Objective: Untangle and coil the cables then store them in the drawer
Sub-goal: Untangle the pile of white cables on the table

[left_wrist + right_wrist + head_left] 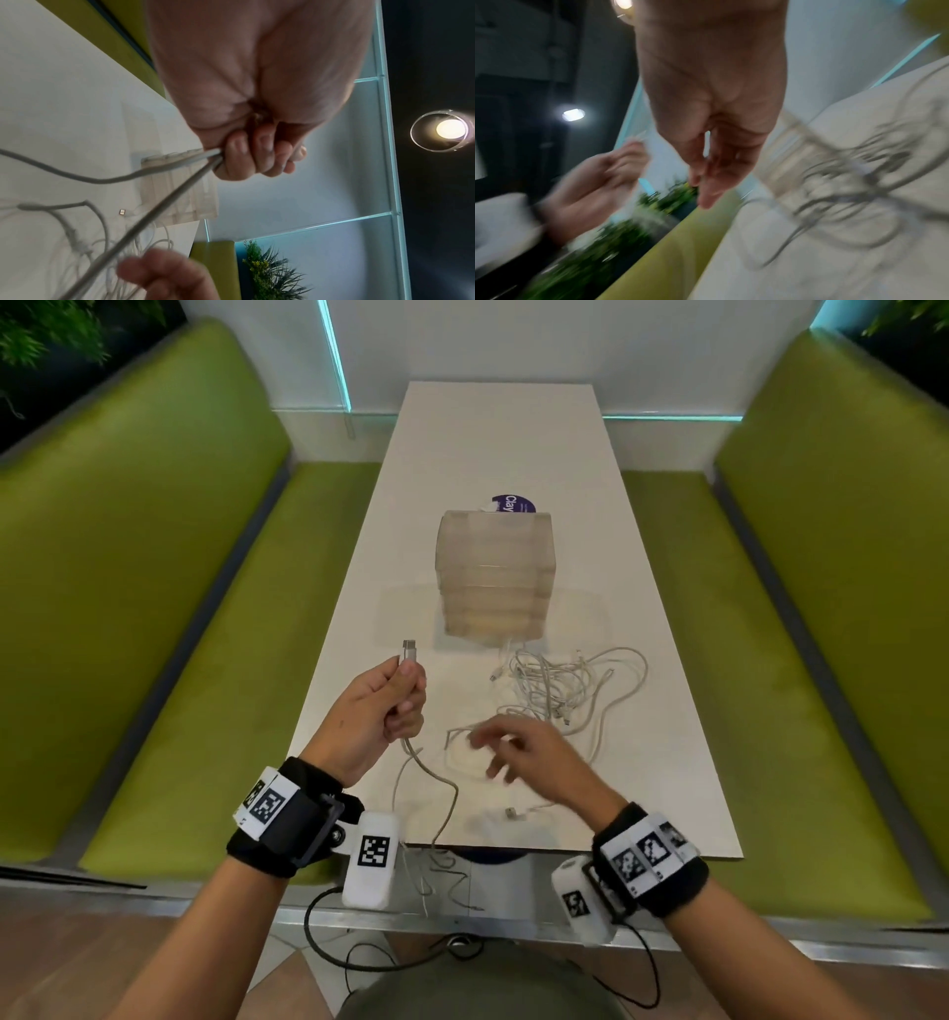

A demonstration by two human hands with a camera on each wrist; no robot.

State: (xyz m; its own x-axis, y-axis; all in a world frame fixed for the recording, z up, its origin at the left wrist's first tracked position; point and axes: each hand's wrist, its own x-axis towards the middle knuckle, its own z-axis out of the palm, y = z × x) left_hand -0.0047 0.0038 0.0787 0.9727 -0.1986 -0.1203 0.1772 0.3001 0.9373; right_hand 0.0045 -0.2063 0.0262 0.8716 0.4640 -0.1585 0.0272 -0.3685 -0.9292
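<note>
My left hand (403,703) is raised over the table's near left and grips a grey braided cable (436,785) just below its metal plug (409,651), which points up. In the left wrist view the fist (257,158) is curled round two strands of that cable (164,200). The cable runs down and hangs over the table's front edge. My right hand (495,752) hovers blurred with spread fingers above loose cable loops and holds nothing; its fingers (712,182) look straight. A tangle of white cables (565,690) lies in front of the translucent drawer unit (494,572).
The white table (493,433) is long and narrow, with green benches (169,618) on both sides. A purple round sticker (513,503) lies behind the drawer unit. A loose plug (511,812) rests near the front edge.
</note>
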